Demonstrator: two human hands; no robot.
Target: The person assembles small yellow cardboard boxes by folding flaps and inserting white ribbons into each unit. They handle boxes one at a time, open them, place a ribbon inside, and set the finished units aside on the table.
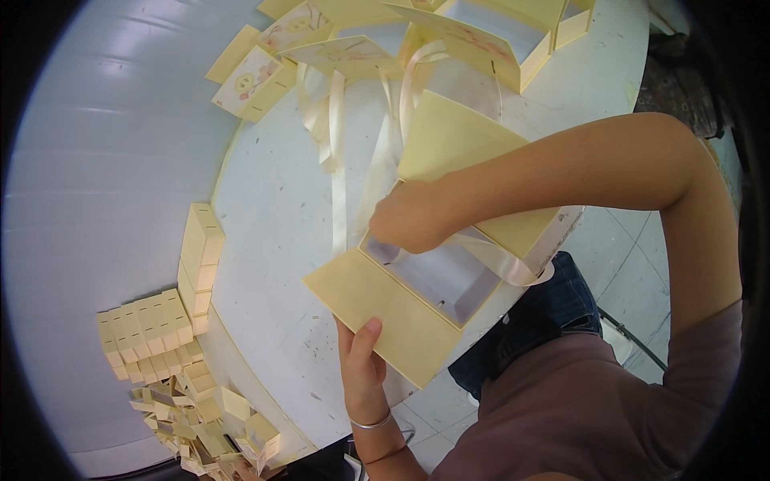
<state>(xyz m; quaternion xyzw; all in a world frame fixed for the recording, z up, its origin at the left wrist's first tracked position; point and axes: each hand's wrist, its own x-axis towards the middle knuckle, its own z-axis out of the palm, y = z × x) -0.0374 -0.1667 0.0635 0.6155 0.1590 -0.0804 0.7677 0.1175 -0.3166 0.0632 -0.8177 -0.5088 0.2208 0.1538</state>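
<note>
A pale yellow gift box (pixel 417 325) lies open at the table's near edge, its two flaps spread to either side of a greyish-white tray (pixel 445 280). Small slots show in the tray's walls. My left hand (pixel 362 349) grips the near-left flap by its outer edge, thumb on top and fingers beneath. Over the tray's upper left end, my right hand (pixel 413 216) is closed in a fist with the fingertips turned down and hidden. A cream ribbon (pixel 501 260) emerges from under my right wrist and loops over the right-hand flap; whether my fingers hold its end cannot be seen.
More open yellow boxes (pixel 473 40) with floral prints stand at the table's far side, long ribbons (pixel 338 160) trailing from them. At the left, beyond the round white table (pixel 273 208), closed boxes are stacked (pixel 144 325) beside a loose heap (pixel 192 417). Another person's hand shows near the heap.
</note>
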